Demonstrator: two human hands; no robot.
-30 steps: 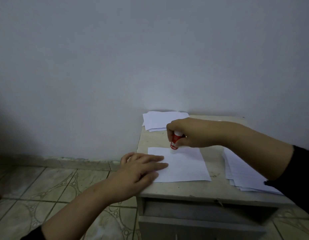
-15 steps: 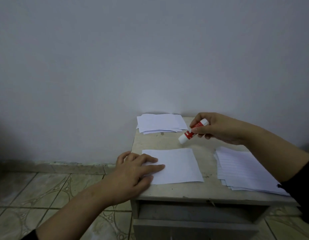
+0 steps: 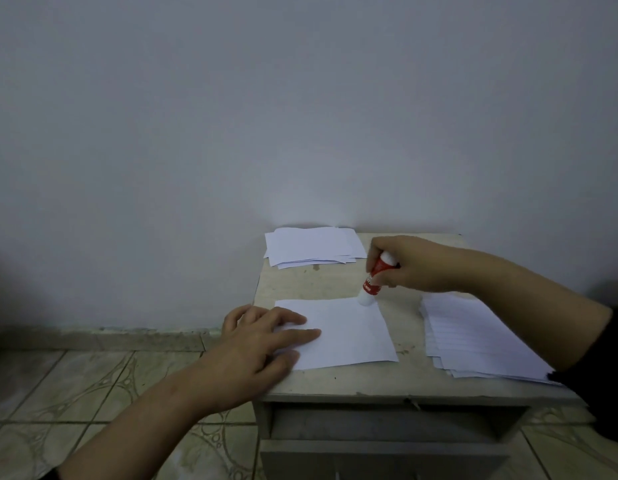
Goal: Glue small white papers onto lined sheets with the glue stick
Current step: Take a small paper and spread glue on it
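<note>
Fingers point(image 3: 387, 268) of right hand point(image 3: 418, 265) clamp glue stick point(image 3: 373, 282), hiding its top; left hand point(image 3: 262, 341) flat on paper point(image 3: 352, 330).

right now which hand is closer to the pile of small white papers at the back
Right. The right hand holds the glue stick just beside the small paper pile. The left hand rests nearer the table's front edge, pressing the single sheet.

Right hand point(image 3: 415, 263) swung glue stick point(image 3: 373, 283) from lifted slant down, tip now on the sheet's point(image 3: 349, 332) far corner
</note>
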